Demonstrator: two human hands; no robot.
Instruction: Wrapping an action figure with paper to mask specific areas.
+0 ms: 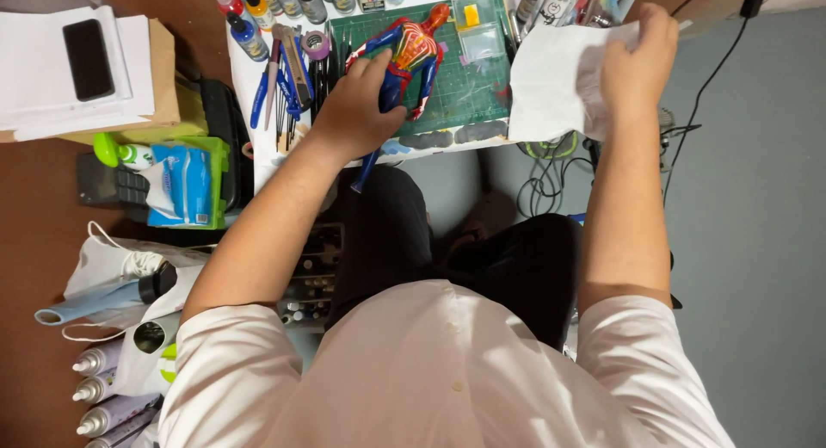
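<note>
Two hands at work, seen from above. Nearest, dark trousers [387,233] below the table edge. Left hand [357,112] closed around a red and blue toy figure [411,56], which lies over the green cutting mat [465,95]. Right hand [641,56] pinches a white tissue [555,82], held up just beside the mat. Paint bottles [292,0] line the far edge.

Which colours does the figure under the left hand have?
The figure is red and blue, with an orange-red head; the head view shows it.
</note>
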